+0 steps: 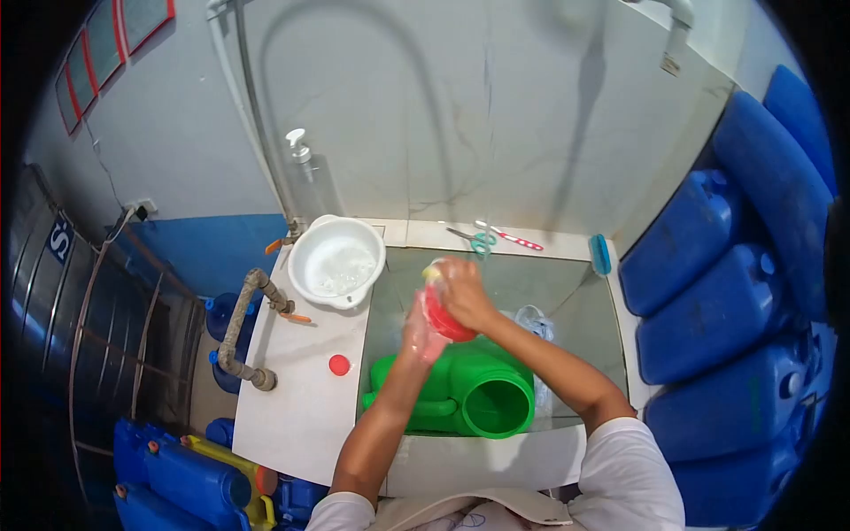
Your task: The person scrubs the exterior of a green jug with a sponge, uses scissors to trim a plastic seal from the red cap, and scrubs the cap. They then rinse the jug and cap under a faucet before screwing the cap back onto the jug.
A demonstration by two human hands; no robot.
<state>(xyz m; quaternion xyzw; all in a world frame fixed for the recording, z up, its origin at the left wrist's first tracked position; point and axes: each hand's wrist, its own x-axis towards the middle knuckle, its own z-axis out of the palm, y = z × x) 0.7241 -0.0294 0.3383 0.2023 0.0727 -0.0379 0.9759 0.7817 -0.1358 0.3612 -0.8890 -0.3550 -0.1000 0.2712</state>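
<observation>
My left hand [422, 334] is closed on a red round piece that looks like a lid [449, 321], held above the sink. My right hand [464, 290] presses a yellow sponge [432, 273] against its upper side, with fingers curled. White suds cling to the fingers and the red piece. Just below my hands, a green jug [456, 376] lies on its side in the sink [575, 283], its wide mouth facing me. Part of the jug is hidden by my left forearm. Something clear and crumpled [537, 324] lies behind my right forearm.
On the left counter stand a white basin [310, 265] of suds, a small red cap [338, 365] and a tap pipe [235, 332]. Scissors [481, 241], a toothbrush [513, 237] and a blue brush [600, 255] rest on the ledge. Several blue jerrycans [708, 301] line the right side.
</observation>
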